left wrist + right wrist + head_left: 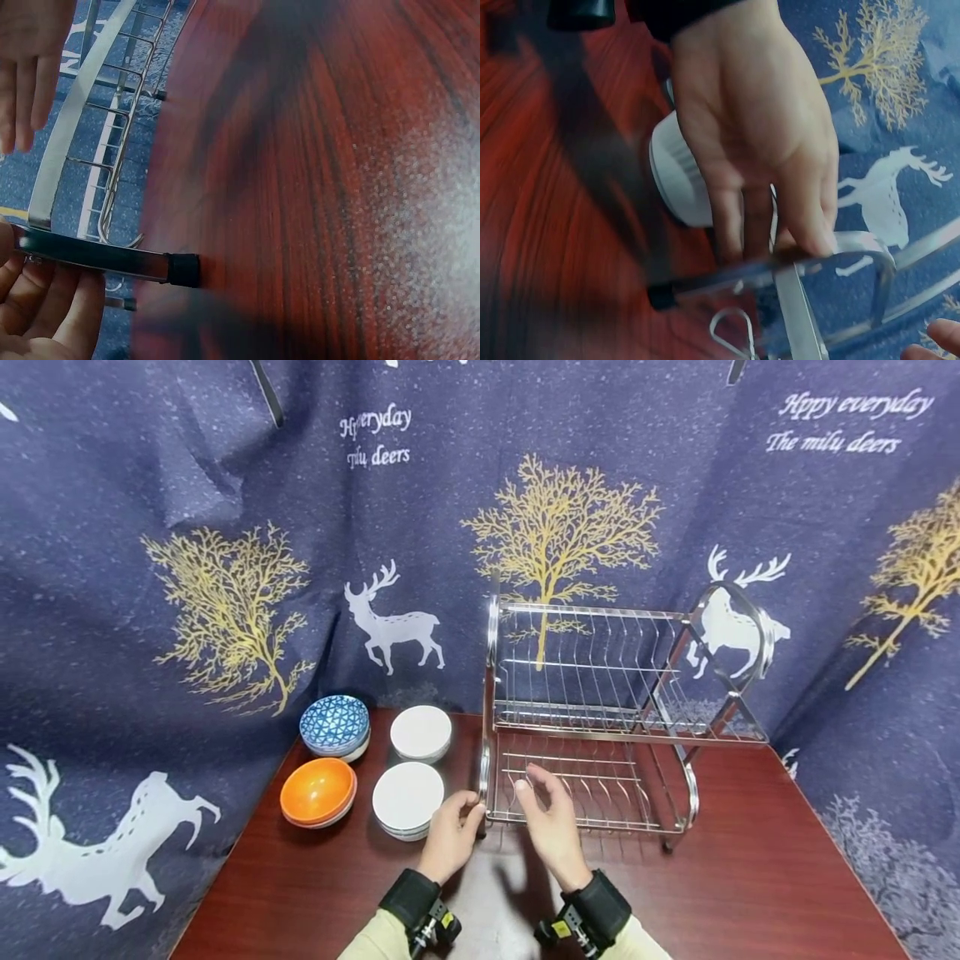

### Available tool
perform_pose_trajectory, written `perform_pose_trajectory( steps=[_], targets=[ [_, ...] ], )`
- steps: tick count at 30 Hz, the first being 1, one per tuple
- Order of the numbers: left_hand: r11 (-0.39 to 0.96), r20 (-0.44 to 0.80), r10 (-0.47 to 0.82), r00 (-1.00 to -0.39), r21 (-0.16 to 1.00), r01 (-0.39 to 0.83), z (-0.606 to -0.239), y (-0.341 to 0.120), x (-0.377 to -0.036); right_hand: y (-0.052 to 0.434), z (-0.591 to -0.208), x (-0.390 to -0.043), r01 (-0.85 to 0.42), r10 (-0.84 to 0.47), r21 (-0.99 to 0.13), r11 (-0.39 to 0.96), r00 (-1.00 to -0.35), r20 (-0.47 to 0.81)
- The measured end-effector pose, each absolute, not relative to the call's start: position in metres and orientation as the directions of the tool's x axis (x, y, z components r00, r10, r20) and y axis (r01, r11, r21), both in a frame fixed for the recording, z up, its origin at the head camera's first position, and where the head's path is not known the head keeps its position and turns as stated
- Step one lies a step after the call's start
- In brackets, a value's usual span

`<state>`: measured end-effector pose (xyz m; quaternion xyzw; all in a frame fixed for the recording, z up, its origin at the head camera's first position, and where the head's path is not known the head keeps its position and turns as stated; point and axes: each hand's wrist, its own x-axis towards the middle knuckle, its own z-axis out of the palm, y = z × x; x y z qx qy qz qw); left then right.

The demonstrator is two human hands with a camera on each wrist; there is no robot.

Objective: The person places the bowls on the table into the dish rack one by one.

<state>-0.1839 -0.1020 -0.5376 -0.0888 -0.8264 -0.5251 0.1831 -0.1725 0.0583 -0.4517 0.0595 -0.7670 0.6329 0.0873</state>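
At the front left corner of the dish rack (592,718), the left hand (450,835) has its fingers (810,217) curled round the lower frame bar, while the right hand (551,827) hovers just beside the rail, fingers loose and holding nothing. That rack stands on the desk (750,860), right of the bowls. Risk I see: tug one-handed and it could tip, or slide into the nearest white bowl (407,797).
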Motion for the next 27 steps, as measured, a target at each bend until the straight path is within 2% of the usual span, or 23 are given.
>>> perform_pose_trajectory(
  steps=[9,13,21,27],
  targets=[
    [0.406,0.389,-0.050,-0.920,0.849,0.337,-0.538,-0.102,-0.185,0.032,-0.468,-0.180,-0.246,0.025,-0.952,0.184,-0.967,0.255],
    [0.395,0.392,-0.047,-0.919,0.852,0.343,-0.538,-0.103,-0.185,0.024,-0.477,-0.186,-0.262,0.034,-0.939,0.224,-0.960,0.276],
    [0.345,0.374,-0.044,-0.926,0.876,0.338,-0.541,-0.103,-0.185,0.015,-0.463,-0.181,-0.254,0.004,-0.943,0.215,-0.966,0.260],
    [0.341,0.371,-0.058,-0.927,0.880,0.331,-0.542,-0.102,-0.185,0.012,-0.490,-0.193,-0.226,0.057,-0.954,0.196,-0.969,0.241]
  ],
)
